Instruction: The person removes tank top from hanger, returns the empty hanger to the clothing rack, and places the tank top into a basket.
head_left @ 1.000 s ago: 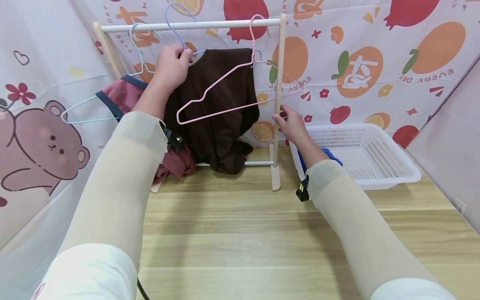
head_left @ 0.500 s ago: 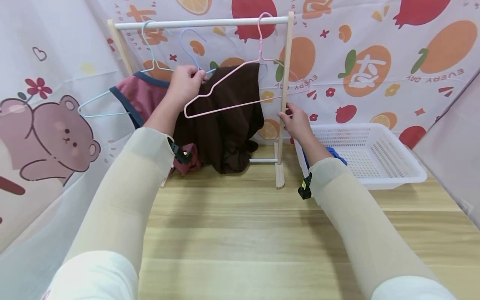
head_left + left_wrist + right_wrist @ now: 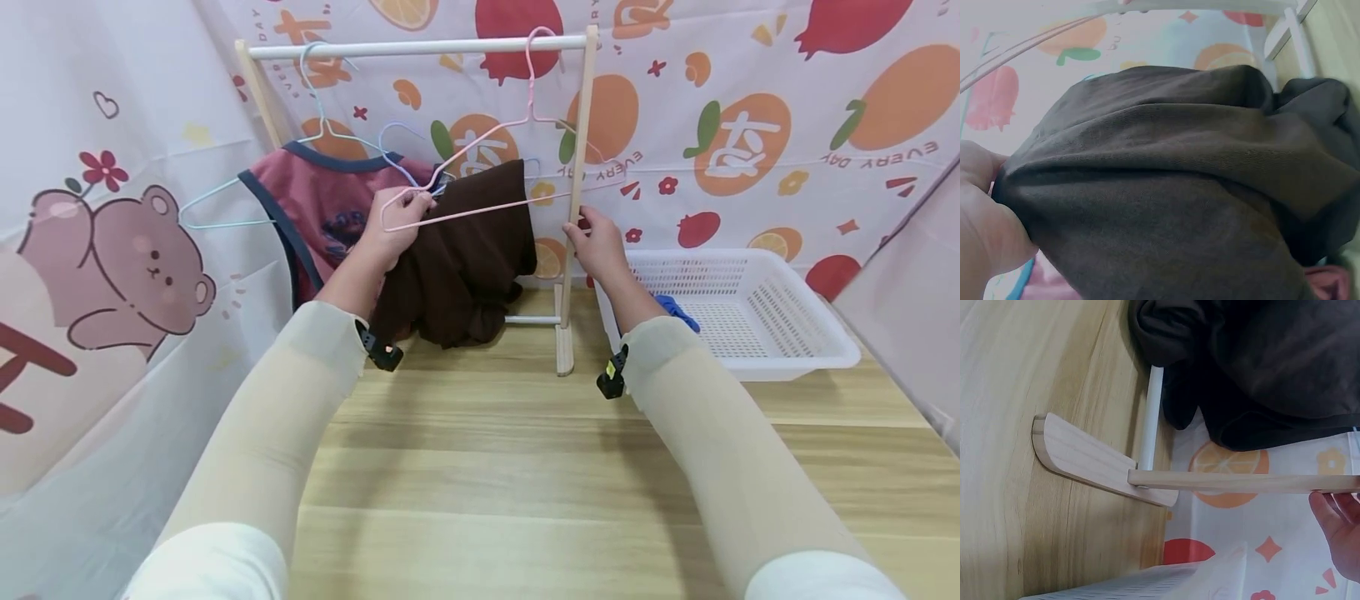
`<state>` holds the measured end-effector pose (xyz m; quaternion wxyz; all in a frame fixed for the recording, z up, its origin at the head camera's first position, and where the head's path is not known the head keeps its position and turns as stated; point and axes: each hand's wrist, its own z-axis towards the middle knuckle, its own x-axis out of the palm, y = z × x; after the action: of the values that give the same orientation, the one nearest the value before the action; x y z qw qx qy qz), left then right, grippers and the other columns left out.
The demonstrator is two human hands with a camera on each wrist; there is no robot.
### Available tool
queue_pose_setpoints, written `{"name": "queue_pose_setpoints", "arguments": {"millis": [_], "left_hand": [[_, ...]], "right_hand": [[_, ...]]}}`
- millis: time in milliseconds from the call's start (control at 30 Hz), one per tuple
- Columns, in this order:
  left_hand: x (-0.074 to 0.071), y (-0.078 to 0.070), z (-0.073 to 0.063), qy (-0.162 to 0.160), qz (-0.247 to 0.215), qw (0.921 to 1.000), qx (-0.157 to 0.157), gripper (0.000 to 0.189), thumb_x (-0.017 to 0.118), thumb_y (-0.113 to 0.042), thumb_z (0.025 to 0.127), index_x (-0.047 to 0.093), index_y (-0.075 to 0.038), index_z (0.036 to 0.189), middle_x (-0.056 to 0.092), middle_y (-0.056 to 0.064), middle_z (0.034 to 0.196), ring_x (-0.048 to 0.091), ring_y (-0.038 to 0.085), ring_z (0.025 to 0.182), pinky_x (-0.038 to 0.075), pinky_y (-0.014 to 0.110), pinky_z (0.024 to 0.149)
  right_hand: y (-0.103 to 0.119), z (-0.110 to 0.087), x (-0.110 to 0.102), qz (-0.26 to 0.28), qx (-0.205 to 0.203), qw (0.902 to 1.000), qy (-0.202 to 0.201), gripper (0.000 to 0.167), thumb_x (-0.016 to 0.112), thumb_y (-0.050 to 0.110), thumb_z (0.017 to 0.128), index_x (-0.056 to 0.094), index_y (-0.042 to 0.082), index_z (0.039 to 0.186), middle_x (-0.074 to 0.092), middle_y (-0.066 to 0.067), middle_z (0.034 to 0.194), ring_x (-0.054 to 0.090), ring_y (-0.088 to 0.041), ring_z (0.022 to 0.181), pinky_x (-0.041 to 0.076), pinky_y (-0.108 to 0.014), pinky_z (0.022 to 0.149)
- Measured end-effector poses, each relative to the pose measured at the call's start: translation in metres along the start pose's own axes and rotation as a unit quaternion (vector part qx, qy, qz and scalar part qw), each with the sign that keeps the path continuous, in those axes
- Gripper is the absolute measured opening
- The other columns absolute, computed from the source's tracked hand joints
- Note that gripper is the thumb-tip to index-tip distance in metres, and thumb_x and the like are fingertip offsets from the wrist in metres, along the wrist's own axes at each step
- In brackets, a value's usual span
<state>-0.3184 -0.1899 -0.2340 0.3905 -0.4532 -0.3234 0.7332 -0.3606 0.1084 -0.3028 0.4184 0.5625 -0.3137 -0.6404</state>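
Note:
In the head view my left hand (image 3: 396,221) holds a blue hanger (image 3: 397,166) at its neck, together with the top of a dark brown garment (image 3: 480,225). The hanger's hook is below the rack's top rail, free of it. Brown cloth (image 3: 1166,156) fills much of the left wrist view, its edge pinched by the left thumb and fingers. My right hand (image 3: 600,242) grips the right wooden post (image 3: 582,142) of the clothes rack. An empty pink hanger (image 3: 530,83) hangs from the rail and crosses in front of the left hand and brown garment.
A dusty-red top with navy trim (image 3: 315,200) hangs at left on a light teal hanger (image 3: 225,225). On the right, a white plastic basket (image 3: 795,367) contains blue cloth (image 3: 677,312). The rack's foot (image 3: 564,350) stands on the wooden table (image 3: 480,500).
My left hand has brought the blue hanger and brown garment down and to the right, away from the top rail. More of the dusty-red top shows. The right hand stays on the post.

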Motion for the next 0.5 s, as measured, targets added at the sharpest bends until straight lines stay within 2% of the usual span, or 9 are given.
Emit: {"name": "queue_pose_setpoints", "arguments": {"millis": [67, 133, 233, 300, 400, 500], "left_hand": [[0.004, 0.008, -0.005, 0.001, -0.010, 0.9999, -0.003, 0.025, 0.056, -0.012, 0.097, 0.068, 0.006, 0.085, 0.058, -0.010, 0.076, 0.048, 0.004, 0.072, 0.039, 0.016, 0.063], [0.007, 0.014, -0.010, 0.007, -0.030, 0.9993, -0.020, 0.024, 0.058, -0.014, 0.098, 0.067, 0.002, 0.082, 0.055, -0.011, 0.070, 0.047, 0.004, 0.067, 0.039, 0.017, 0.060], [0.013, 0.023, -0.019, 0.015, -0.045, 0.9973, -0.056, 0.023, 0.057, -0.017, 0.099, 0.067, -0.001, 0.085, 0.052, -0.011, 0.067, 0.047, 0.005, 0.066, 0.041, 0.018, 0.061], [0.016, 0.026, -0.025, 0.019, -0.050, 0.9962, -0.069, 0.023, 0.054, -0.018, 0.100, 0.069, -0.001, 0.093, 0.054, -0.010, 0.073, 0.049, 0.005, 0.071, 0.041, 0.019, 0.065], [0.020, 0.029, -0.035, 0.011, -0.040, 0.9965, -0.072, 0.028, 0.051, -0.020, 0.102, 0.069, 0.001, 0.098, 0.054, -0.008, 0.080, 0.049, 0.005, 0.073, 0.041, 0.019, 0.065], [0.023, 0.031, -0.043, -0.007, -0.036, 0.9973, -0.063, 0.030, 0.052, -0.022, 0.102, 0.069, 0.003, 0.099, 0.051, -0.009, 0.073, 0.046, 0.006, 0.070, 0.038, 0.020, 0.062]], "right_hand": [[0.000, 0.000, -0.001, 0.001, 0.001, 1.0000, 0.001, 0.051, 0.052, 0.031, 0.102, 0.042, 0.013, 0.149, 0.055, -0.013, 0.131, 0.058, -0.026, 0.114, 0.055, -0.037, 0.090], [0.001, 0.000, -0.001, 0.002, -0.001, 1.0000, 0.001, 0.050, 0.051, 0.030, 0.103, 0.041, 0.013, 0.149, 0.055, -0.014, 0.132, 0.058, -0.027, 0.116, 0.054, -0.038, 0.092], [0.001, 0.001, -0.001, -0.001, -0.004, 1.0000, -0.002, 0.051, 0.052, 0.030, 0.103, 0.041, 0.012, 0.149, 0.056, -0.015, 0.132, 0.058, -0.028, 0.118, 0.052, -0.039, 0.096], [-0.001, 0.001, 0.000, -0.004, -0.005, 1.0000, -0.003, 0.052, 0.052, 0.030, 0.103, 0.040, 0.012, 0.150, 0.056, -0.015, 0.134, 0.057, -0.028, 0.120, 0.050, -0.039, 0.099], [-0.003, 0.001, 0.000, -0.003, -0.009, 1.0000, 0.001, 0.054, 0.052, 0.031, 0.102, 0.038, 0.012, 0.151, 0.054, -0.015, 0.138, 0.056, -0.028, 0.124, 0.049, -0.040, 0.101], [-0.005, 0.000, 0.000, 0.000, -0.016, 0.9999, 0.001, 0.056, 0.052, 0.031, 0.102, 0.036, 0.011, 0.152, 0.052, -0.015, 0.142, 0.054, -0.028, 0.127, 0.048, -0.040, 0.102]]}}
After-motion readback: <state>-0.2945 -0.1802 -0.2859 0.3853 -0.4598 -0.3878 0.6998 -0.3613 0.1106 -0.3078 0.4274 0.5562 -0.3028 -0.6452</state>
